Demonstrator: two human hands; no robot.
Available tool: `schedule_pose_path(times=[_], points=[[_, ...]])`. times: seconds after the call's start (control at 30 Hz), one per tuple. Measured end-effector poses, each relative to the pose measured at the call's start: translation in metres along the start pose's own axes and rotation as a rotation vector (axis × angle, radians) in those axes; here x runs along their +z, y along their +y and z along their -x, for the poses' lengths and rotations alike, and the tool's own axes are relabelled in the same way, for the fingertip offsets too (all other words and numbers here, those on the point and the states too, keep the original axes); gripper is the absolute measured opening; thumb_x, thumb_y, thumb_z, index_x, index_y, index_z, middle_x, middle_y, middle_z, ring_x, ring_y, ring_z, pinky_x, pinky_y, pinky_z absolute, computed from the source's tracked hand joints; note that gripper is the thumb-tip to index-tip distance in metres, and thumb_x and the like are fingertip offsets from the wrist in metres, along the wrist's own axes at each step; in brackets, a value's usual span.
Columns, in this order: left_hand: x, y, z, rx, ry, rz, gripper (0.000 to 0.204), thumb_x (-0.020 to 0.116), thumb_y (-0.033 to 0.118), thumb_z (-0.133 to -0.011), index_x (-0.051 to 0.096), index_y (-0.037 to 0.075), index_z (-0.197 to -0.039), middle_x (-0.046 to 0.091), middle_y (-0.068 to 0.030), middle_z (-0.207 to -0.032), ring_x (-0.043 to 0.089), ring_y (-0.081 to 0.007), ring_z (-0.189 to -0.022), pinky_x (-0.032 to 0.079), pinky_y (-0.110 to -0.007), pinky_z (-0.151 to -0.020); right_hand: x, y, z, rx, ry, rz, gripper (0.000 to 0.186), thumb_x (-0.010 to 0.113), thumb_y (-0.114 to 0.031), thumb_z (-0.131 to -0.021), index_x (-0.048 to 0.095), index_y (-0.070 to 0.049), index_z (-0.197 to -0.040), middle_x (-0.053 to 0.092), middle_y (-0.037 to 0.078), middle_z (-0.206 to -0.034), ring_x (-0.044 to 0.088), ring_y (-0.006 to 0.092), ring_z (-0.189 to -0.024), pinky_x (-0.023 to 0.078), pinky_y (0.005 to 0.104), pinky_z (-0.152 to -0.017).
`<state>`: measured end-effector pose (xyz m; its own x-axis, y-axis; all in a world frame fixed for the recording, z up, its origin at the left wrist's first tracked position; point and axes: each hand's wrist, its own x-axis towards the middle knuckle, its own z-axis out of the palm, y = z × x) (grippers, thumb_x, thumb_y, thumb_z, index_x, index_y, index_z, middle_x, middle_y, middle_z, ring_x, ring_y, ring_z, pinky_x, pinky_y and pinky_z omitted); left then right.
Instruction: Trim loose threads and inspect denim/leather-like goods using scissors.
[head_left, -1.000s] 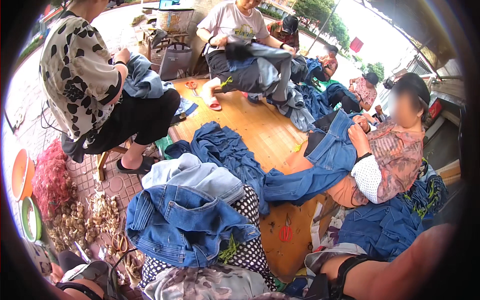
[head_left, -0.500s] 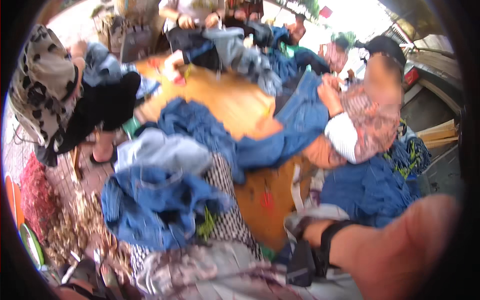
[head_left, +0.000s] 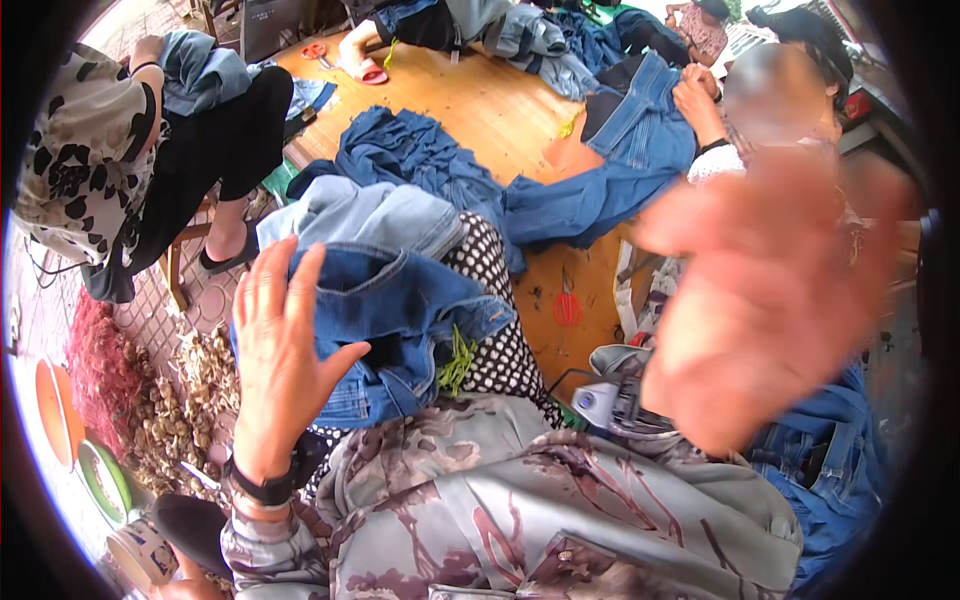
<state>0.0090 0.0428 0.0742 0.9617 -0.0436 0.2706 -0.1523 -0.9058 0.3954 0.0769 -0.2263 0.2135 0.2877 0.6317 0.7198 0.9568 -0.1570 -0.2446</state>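
My left hand (head_left: 275,345) is raised over a heap of blue denim (head_left: 400,290), fingers spread, with nothing in it. Green threads (head_left: 457,362) lie on that denim, beside black-and-white spotted cloth (head_left: 490,345). Pale blue denim (head_left: 365,215) lies just beyond. My right hand (head_left: 765,310) is held up close at the right, smeared by motion. Its digits seem apart and nothing shows in it; it hides part of a co-worker. Below it are a small grey device (head_left: 600,400) and more folded jeans (head_left: 825,450).
Red-handled scissors (head_left: 567,303) and a white strip (head_left: 624,290) lie on the wooden table (head_left: 450,110). Across it, a co-worker's hands (head_left: 697,100) hold jeans (head_left: 640,125). Another person (head_left: 85,180) sits at left. Garlic (head_left: 195,385), red netting (head_left: 100,370) and basins (head_left: 103,480) are on the floor.
My left hand has come into view, raised and spread. My right hand has moved up from the lower right corner. The view has tilted down, showing more of my patterned clothing.
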Motion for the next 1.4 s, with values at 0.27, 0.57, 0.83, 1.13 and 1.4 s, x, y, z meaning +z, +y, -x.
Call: schedule_pose_path(times=[0.27,0.57,0.83,1.13,1.4], points=[[0.042,-0.04,-0.026,0.045,-0.108,-0.007,0.047,0.078,0.016,-0.066,0.056,0.006,-0.107,0.06,-0.0122,-0.104,0.054,-0.0311,-0.104,0.028,-0.05,-0.106,0.114,0.049,0.057,0.553,-0.123,0.001,0.045,0.07,-0.014,-0.08,0.053,-0.002,-0.12,0.059,0.017,-0.109,0.059,0.034,-0.098,0.048,0.0385,-0.083],[0.027,-0.082,-0.004,-0.436,-0.06,1.084,0.036,0.053,0.019,-0.098,0.049,0.004,-0.065,0.04,0.0115,-0.062,0.031,-0.0006,-0.06,0.025,-0.022,-0.051,0.167,0.09,0.091,0.741,-0.299,-0.349,0.032,0.068,-0.016,-0.085,0.058,-0.001,-0.112,0.064,0.012,-0.088,0.064,0.021,-0.079,0.049,0.032,-0.074],[0.027,-0.153,0.022,-0.58,0.155,0.863,0.024,0.058,0.017,-0.094,0.056,0.003,-0.075,0.052,0.0061,-0.065,0.041,-0.0036,-0.061,0.034,-0.02,-0.057,0.218,0.08,0.03,1.027,-0.529,-1.329,0.03,0.064,-0.024,-0.089,0.064,0.003,-0.102,0.063,-0.003,-0.088,0.054,0.0063,-0.082,0.046,0.0246,-0.074],[-0.005,-0.054,-0.003,-0.161,0.297,0.446,0.045,0.078,0.002,-0.062,0.065,0.002,-0.105,0.058,-0.0083,-0.088,0.057,-0.0234,-0.084,0.047,-0.033,-0.077,0.233,0.082,0.038,1.395,-0.266,-1.617,0.033,0.062,-0.023,-0.092,0.062,-0.001,-0.116,0.067,0.003,-0.103,0.064,0.0107,-0.089,0.051,0.027,-0.081],[0.045,-0.068,-0.01,-0.177,0.297,0.737,0.023,0.074,-0.004,-0.069,0.069,0.002,-0.091,0.057,-0.005,-0.08,0.056,-0.0165,-0.074,0.045,-0.026,-0.067,0.244,0.084,0.04,1.334,-0.305,-1.595,0.033,0.061,-0.023,-0.092,0.062,-0.001,-0.116,0.067,0.002,-0.102,0.064,0.0091,-0.088,0.051,0.0258,-0.081]])
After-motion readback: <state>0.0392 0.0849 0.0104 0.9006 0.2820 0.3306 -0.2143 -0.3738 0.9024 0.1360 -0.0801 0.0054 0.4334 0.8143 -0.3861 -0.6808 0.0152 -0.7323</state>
